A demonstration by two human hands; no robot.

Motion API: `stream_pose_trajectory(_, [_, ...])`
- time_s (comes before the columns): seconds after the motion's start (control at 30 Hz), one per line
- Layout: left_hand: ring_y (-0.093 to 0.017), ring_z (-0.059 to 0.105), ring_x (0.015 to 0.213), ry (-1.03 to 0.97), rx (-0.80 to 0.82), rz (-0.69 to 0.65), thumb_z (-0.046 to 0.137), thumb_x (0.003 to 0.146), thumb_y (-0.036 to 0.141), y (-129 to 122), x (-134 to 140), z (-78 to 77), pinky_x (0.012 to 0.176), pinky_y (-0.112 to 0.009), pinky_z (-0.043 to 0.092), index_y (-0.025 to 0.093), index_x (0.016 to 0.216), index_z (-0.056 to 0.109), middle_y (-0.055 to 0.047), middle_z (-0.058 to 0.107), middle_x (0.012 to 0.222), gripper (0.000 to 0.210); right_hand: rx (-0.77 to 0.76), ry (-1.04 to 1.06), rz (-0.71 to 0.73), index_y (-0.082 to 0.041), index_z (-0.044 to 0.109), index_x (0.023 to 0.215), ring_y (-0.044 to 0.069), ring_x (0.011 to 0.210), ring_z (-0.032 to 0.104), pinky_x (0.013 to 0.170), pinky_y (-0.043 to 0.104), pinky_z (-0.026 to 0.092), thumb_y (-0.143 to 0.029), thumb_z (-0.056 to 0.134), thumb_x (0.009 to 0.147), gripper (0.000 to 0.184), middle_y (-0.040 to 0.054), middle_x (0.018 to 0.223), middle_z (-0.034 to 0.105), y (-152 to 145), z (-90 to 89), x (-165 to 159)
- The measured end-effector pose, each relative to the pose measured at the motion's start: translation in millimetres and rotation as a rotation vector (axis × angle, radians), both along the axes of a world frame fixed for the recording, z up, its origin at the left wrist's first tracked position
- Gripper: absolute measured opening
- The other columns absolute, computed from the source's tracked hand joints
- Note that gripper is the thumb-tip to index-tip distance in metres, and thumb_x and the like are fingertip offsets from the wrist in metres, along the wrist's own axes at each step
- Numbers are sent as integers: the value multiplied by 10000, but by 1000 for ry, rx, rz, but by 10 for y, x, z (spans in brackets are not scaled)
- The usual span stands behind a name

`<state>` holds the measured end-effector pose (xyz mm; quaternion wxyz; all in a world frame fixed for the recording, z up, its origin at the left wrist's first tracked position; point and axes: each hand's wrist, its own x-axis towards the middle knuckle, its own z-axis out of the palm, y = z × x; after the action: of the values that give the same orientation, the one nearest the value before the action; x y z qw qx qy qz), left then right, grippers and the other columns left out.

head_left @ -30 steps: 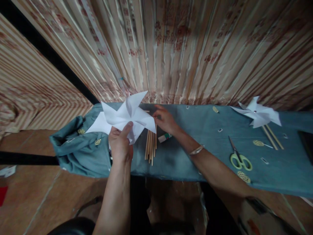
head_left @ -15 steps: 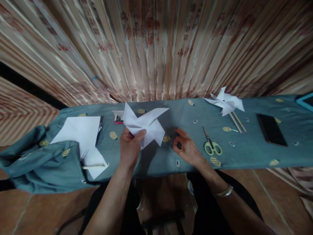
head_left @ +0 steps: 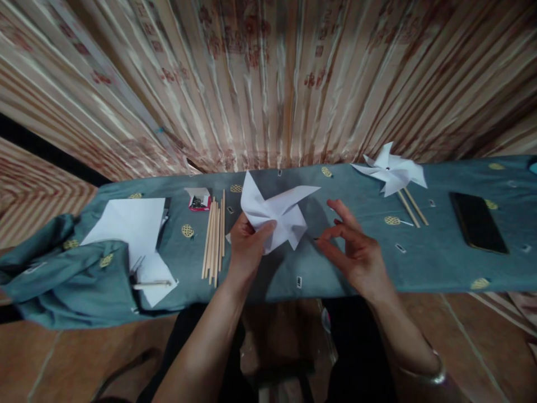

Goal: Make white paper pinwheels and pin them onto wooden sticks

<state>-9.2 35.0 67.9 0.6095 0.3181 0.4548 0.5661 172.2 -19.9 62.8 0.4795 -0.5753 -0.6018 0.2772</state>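
Note:
My left hand point(head_left: 247, 240) pinches a white paper pinwheel point(head_left: 277, 215), thumb on its folded middle and fingers behind. The blades fan out above the table. To the right of it, my right hand point(head_left: 356, 252) has thumb and forefinger pressed together on a tiny dark-tipped thumbtack point(head_left: 316, 239), its tip toward the pinwheel but apart from it; the other fingers are raised. Most of the tack is hidden by the fingertips. An opened red box point(head_left: 199, 201) of small tacks stands left of the hands, beside several wooden sticks point(head_left: 215, 238).
White pinwheels point(head_left: 390, 168) on two sticks lie at the back right, near a black phone point(head_left: 478, 223). White paper sheets point(head_left: 138, 215) and bunched cloth point(head_left: 84, 285) occupy the left end of the cloth-covered table point(head_left: 268, 285). A curtain point(head_left: 260, 84) hangs behind.
My left hand and the pinwheel have shifted right, uncovering the sticks. My right hand has also moved right, now covering the green-handled scissors, and the dark tip at its fingers shows.

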Motion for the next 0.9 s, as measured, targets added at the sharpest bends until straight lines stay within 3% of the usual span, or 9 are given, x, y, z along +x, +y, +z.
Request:
stream_pose_trajectory(0.1, [-138,650,668,-18,-13,-42,810,570,194,-48,88,-15,682,-269,515,176,852,682,2,730,767,311,35,52,48,-259,678,770,254,1493,214,1210,501,202,-259,696,812,46,-47,1570,358,-37,158,-72])
stream_pose_trajectory(0.27, [-122,620,641,-34,-27,-84,802,546,179,-103,176,7,663,-250,487,157,789,670,17,708,728,278,37,47,75,-266,695,781,254,1506,162,1224,503,134,-252,706,805,31,-73,1594,304,6,83,-231])
stream_pose_trajectory(0.47, [-118,609,655,-71,-27,-134,807,561,186,-146,170,-5,640,-234,472,154,813,661,10,708,754,293,34,11,-9,-255,695,781,280,1501,176,1231,486,145,-302,702,821,62,-72,1595,293,19,58,-273])
stream_pose_trajectory(0.9, [-135,621,663,-83,-32,-161,812,567,213,-189,101,-21,643,-247,478,158,841,662,4,707,756,318,-3,68,27,-279,692,821,258,1487,229,1231,501,172,-257,691,824,22,-74,1572,334,24,66,-298])
